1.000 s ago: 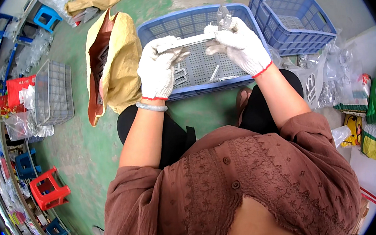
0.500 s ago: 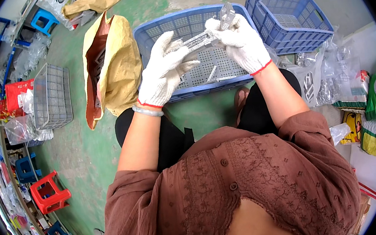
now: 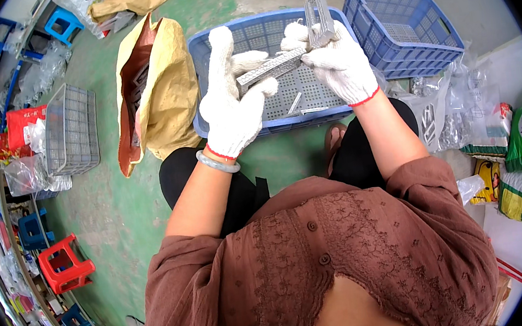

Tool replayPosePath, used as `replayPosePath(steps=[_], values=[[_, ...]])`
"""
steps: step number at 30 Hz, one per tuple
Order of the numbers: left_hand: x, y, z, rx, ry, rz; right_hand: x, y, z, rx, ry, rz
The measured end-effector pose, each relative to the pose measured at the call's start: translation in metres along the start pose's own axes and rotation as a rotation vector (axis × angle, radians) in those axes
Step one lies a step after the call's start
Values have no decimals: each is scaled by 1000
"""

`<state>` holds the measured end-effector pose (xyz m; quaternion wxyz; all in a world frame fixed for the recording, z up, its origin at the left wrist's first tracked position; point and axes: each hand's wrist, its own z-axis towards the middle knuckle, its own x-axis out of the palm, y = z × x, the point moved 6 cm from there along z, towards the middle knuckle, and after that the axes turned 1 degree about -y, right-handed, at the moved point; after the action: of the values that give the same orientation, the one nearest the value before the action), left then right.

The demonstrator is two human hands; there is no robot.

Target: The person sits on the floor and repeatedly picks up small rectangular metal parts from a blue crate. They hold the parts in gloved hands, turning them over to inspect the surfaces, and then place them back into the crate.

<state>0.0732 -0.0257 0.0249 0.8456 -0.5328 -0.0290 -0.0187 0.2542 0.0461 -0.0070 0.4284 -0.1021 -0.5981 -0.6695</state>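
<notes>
The left hand (image 3: 231, 105) has just turned and spread, one finger now straight up, and the bar (image 3: 273, 66) shows its patterned face where a plain one faced up a second ago. The frame (image 3: 326, 22) stands taller, its open middle in plain view. For the work, this seems to leave the bar loosely borne on the left. It lies between that hand's thumb and fingers; whether they press, I cannot tell. The right hand (image 3: 339, 62) has its grip closed round the frame, its fingertips meeting the bar's far end.

Bar and frame are above the basket (image 3: 295, 121). Strips (image 3: 295, 103) lie inside it, near the front wall. A sack (image 3: 169, 109) is just left of the basket, a crate (image 3: 421, 57) beyond its right side. Hands and bar hide part of the basket's floor.
</notes>
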Motion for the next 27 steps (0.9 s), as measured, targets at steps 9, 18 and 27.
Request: replayPosePath(steps=[9, 18, 27], values=[[-17, 2, 10, -223, -96, -191, 3, 2, 2, 1, -37, -28], [-176, 31, 60, 126, -583, -684, 14, -2, 0, 162, -61, -107], [-118, 5, 53, -19, -432, 27, 15, -11, -1, 252, 62, -97]])
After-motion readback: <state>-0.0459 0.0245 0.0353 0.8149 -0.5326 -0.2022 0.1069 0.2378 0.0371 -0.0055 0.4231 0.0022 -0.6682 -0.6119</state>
